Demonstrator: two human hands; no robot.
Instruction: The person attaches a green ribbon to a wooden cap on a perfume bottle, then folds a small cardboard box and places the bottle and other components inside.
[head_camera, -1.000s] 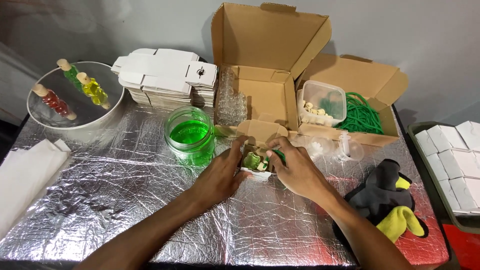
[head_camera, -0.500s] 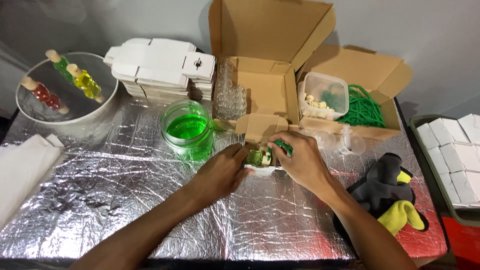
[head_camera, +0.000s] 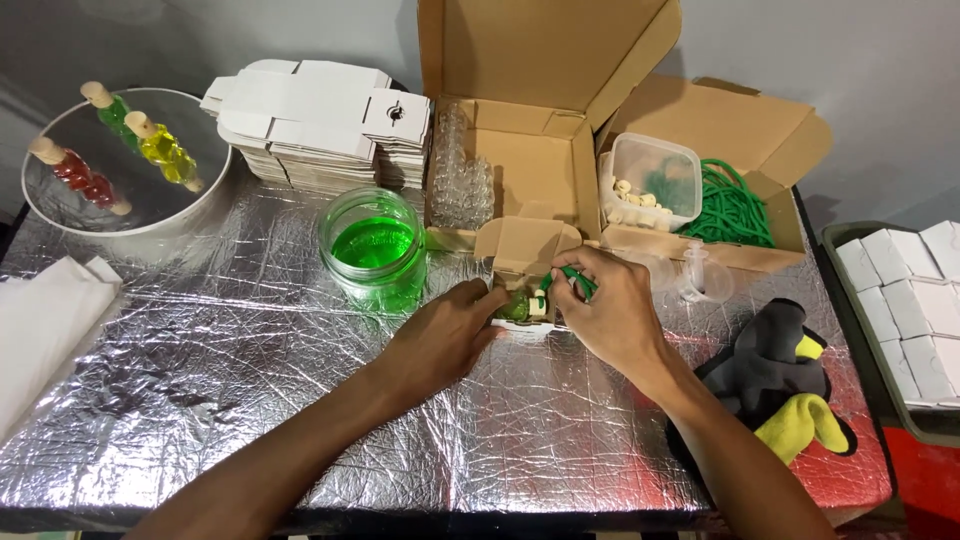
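Left hand (head_camera: 445, 335) steadying small bottle (head_camera: 517, 306) on foil surface (head_camera: 250, 400); right hand (head_camera: 610, 315) fingers pinched on green cord (head_camera: 577, 281). Open jar (head_camera: 373, 245) close by: likely spill if nudged.

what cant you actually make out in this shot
- Small item between the left hand and right hand, head view: fingers cover most of it; only a green and pale bit shows.
- Tub contents: cloudy walls blur them.
- White boxes: cut off by the right edge.
- White paper: cut off by the left edge.
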